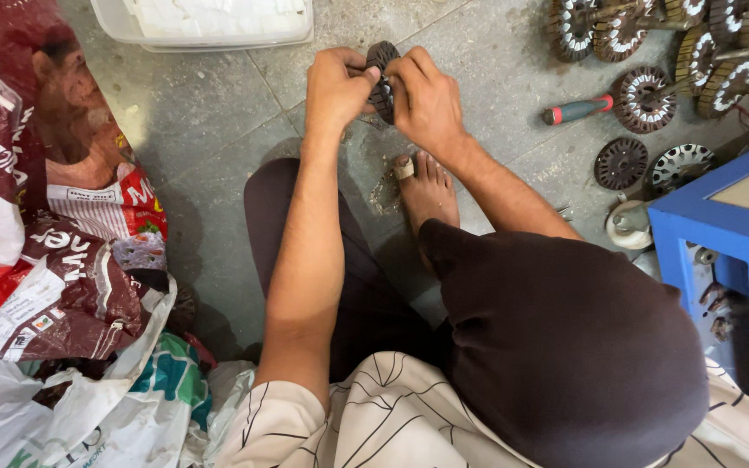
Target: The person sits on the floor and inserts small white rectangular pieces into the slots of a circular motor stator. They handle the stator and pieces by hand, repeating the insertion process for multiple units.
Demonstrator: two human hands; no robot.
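Both my hands grip one dark round toothed motor core (pixel 382 76), a stator disc held on edge above the grey stone floor. My left hand (pixel 337 87) closes on its left side. Over its right side and top my right hand (pixel 426 97) is wrapped. Much of the disc is hidden between my fingers. My bare foot (pixel 427 189), with a band on one toe, rests on the floor just below the hands.
Several wound stators (pixel 643 99) and a red-handled screwdriver (pixel 578 110) lie at the upper right. Two bare discs (pixel 621 163) sit near a blue cabinet (pixel 730 234). A white plastic tray (pixel 210 22) is at the top. Printed sacks and bags (pixel 54 243) pile at the left.
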